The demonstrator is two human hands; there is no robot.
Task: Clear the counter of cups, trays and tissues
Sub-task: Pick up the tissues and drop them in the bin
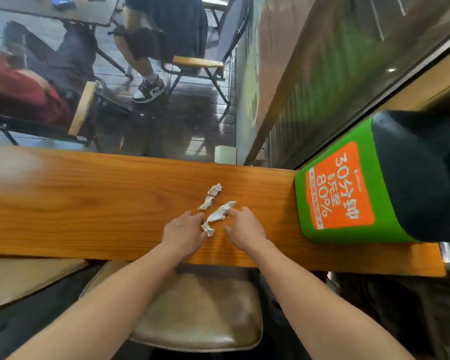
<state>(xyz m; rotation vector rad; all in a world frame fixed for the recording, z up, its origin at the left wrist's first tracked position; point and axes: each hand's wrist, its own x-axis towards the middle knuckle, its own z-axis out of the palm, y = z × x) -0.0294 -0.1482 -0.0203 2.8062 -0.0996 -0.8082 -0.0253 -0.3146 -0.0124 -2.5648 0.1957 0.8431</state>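
Note:
Crumpled white tissues lie on the wooden counter [89, 203]. The nearest small tissue [208, 229] is pinched at the fingertips of my left hand [183, 233]. A longer tissue [220, 211] lies just beyond it, with the fingertips of my right hand [242, 227] touching its right end. Two more crumpled tissues lie farther back, one [207, 202] in front of the other [215, 189], both untouched. No cups or trays are in sight.
A green and black charging box [390, 183] with an orange label stands on the counter's right end. A padded stool [200, 307] sits below the counter's near edge. Beyond the glass, people sit on chairs [198, 63].

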